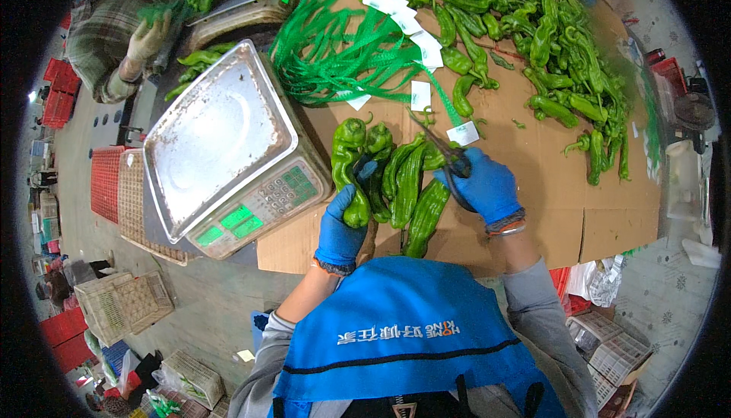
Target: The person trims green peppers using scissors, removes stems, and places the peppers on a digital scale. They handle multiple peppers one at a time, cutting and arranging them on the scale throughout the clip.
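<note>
Wearing a blue glove, my left hand (341, 234) grips a long green pepper (355, 209), thumb in front and fingertips showing behind it. Another pepper (378, 139) is close against those fingertips; whether it is also held cannot be told. My gloved right hand (488, 184) holds dark metal scissors (457, 162), blades pointing up and to the left. Its fingertips are at the top of a pepper (425, 221) lying on the cardboard (531, 189). More peppers (406, 189) lie between my hands. A white tag (462, 133) on a green mesh strip rests just above the scissors.
A digital scale with a metal pan (228, 132) stands at left. Green mesh net bags (342, 52) with white tags (421, 96) lie beyond my hands. A large pepper pile (548, 47) curves around the far right. At upper left, another person's gloved hand (148, 38) is near a second scale (245, 12).
</note>
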Tool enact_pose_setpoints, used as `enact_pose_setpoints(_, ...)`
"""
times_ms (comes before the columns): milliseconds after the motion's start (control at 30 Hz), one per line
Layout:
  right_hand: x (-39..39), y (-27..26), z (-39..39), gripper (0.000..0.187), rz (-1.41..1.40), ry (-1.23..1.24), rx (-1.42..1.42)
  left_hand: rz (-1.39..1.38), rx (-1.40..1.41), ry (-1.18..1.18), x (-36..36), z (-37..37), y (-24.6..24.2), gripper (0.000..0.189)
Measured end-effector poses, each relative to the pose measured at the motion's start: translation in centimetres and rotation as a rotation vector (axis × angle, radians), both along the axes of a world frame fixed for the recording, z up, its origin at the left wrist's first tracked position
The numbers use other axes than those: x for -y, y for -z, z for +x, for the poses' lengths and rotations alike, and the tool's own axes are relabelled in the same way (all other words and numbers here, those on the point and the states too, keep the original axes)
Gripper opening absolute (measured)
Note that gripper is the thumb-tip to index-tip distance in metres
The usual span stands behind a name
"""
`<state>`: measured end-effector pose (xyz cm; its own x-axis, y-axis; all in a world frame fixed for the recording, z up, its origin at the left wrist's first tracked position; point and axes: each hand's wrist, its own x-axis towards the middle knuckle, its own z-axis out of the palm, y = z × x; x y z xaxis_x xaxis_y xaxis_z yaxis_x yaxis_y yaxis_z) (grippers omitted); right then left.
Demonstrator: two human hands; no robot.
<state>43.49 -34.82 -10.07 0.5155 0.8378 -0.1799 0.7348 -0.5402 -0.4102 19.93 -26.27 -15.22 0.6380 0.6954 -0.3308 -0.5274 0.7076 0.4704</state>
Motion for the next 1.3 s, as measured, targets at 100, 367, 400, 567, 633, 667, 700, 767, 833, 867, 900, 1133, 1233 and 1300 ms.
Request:
enact_pose_setpoints(100,1.4,-0.8,1.7,0.057,0.013,0.012,0.024,-0.045,0.007,-0.008,0.1,0.1,0.1,0.043)
enact_pose_setpoints(367,0.1,0.2,2.3,0.058,0.001,-0.065,0.065,-0.05,0.005,0.024,-0.1,0.4,0.4,0.046)
enact_pose_setpoints(400,-0.3,0.2,2.2,0.058,-0.073,-0.034,0.06,-0.007,0.012,0.031,-0.1,0.3,0.3,0.046)
enact_pose_setpoints(567,-0.1,0.2,2.4,0.058,-0.106,0.018,0.055,-0.002,-0.055,0.01,0.0,0.3,0.1,0.045)
enact_pose_setpoints(633,1.0,-0.1,3.6,0.056,-0.168,0.086,0.09,0.029,-0.011,0.025,0.0,0.4,0.3,0.045)
enact_pose_setpoints(667,1.6,-0.3,4.4,0.055,-0.172,0.108,0.117,0.064,0.042,0.039,0.0,0.4,0.4,0.045)
enact_pose_setpoints(700,2.4,-0.4,5.1,0.054,-0.161,0.095,0.121,0.033,0.013,0.029,0.0,0.4,0.6,0.045)
enact_pose_setpoints(767,4.3,-0.7,6.4,0.052,-0.096,0.057,0.147,0.011,0.027,0.029,-0.1,0.3,0.9,0.045)
enact_pose_setpoints(833,5.7,-0.6,7.2,0.053,-0.101,0.007,0.162,-0.04,-0.035,0.027,0.0,0.1,1.2,0.046)
enact_pose_setpoints(867,6.3,-0.5,7.6,0.053,-0.144,-0.006,0.17,-0.037,-0.018,0.033,0.0,0.1,1.3,0.046)
enact_pose_setpoints(900,6.8,-0.4,7.8,0.054,-0.187,-0.017,0.176,-0.01,0.06,0.05,0.0,0.1,1.3,0.046)
enact_pose_setpoints(1133,8.5,0.8,7.0,0.05,-0.054,0.063,0.122,0.045,-0.087,0.053,-0.1,0.3,0.8,0.048)
enact_pose_setpoints(1233,8.1,0.8,6.7,0.043,-0.003,0.045,0.225,0.107,0.01,0.072,0.0,0.4,0.6,0.047)
enact_pose_setpoints(1300,7.4,0.5,7.0,0.039,-0.008,0.049,0.27,0.08,-0.041,0.06,0.0,0.4,0.5,0.044)
